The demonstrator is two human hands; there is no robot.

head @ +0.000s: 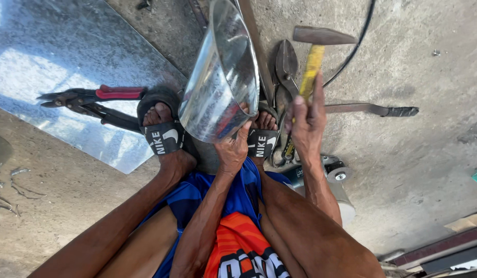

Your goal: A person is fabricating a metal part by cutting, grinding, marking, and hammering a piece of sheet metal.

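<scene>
My left hand grips the near rim of a shiny sheet-metal cone, which is slipped over a long steel bar running away from me. My right hand holds a hammer by its yellow handle, head raised to the right of the cone and apart from it. My feet in black slide sandals rest on the concrete on either side of the cone.
A galvanised metal sheet lies at the left with red-handled snips on it. Large tin snips and an iron bar lie by my right foot. A black cable runs beyond. Metal scraps sit far left.
</scene>
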